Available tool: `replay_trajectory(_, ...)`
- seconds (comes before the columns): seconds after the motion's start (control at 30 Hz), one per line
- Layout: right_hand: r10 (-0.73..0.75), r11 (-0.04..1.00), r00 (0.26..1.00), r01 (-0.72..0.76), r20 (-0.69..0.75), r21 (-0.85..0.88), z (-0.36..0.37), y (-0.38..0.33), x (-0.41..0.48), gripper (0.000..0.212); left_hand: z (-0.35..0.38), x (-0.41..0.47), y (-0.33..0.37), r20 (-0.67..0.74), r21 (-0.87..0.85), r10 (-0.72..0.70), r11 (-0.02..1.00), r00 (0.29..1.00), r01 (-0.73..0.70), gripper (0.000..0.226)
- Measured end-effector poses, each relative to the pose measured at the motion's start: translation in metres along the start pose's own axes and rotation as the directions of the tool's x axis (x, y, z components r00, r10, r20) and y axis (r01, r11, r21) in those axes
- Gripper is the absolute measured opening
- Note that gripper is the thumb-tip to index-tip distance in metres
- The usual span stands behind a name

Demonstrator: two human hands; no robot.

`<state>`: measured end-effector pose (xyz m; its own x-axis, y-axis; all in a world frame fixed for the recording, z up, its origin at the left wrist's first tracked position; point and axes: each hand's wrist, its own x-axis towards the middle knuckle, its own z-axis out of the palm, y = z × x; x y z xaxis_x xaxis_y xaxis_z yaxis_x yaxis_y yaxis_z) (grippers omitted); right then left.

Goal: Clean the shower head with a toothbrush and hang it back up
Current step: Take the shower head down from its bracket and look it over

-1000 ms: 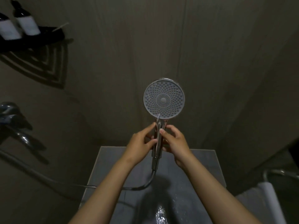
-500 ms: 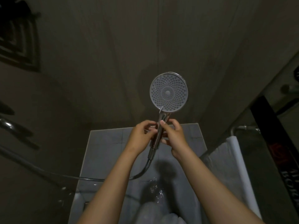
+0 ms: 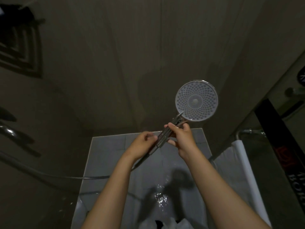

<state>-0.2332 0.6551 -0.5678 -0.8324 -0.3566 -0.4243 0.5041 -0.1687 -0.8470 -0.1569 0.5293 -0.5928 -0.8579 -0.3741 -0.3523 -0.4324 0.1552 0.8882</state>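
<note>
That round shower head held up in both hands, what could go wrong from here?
The chrome handle of the round white-faced shower head is pinched only by fingertips of the right hand and left hand, so it might slip. The grey tiled floor is wet, perhaps slippery. The metal hose could tug sideways.

A dim shower stall with dark panelled walls [image 3: 115, 63]. Below them lies a grey tiled floor [image 3: 109, 154], wet and glinting near its middle. A white curtain [image 3: 244, 171] hangs right of the floor; a black corner shelf [image 3: 14, 10] sits high on the left
</note>
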Motion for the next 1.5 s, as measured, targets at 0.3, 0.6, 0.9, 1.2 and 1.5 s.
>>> replay_trajectory(0.3,-0.009,0.999,0.996,0.005,0.089,0.042,0.005,-0.013,0.011,0.011,-0.014,-0.02,-0.001,0.068,-0.066,0.1,0.993,0.993,-0.095,0.033)
replay_trajectory(0.6,-0.006,0.999,0.997,0.003,0.083,0.036,0.01,-0.018,0.014,0.014,-0.002,-0.015,-0.021,-0.096,0.129,0.155,0.981,0.983,-0.142,0.018)
replay_trajectory(0.9,0.007,0.998,0.992,-0.014,0.124,0.057,0.002,-0.017,0.012,0.019,-0.004,-0.021,-0.02,-0.08,0.199,0.158,0.97,0.984,-0.139,0.035)
replay_trajectory(1.2,0.003,0.999,0.974,-0.015,0.225,0.052,-0.002,-0.019,0.007,0.01,-0.003,-0.043,-0.004,0.121,-0.143,0.076,0.988,0.99,-0.058,0.043)
replay_trajectory(1.5,-0.02,0.997,0.985,0.008,0.174,0.071,-0.006,-0.011,0.005,0.02,0.005,-0.038,-0.007,-0.132,-0.197,0.087,0.974,0.987,-0.112,0.034)
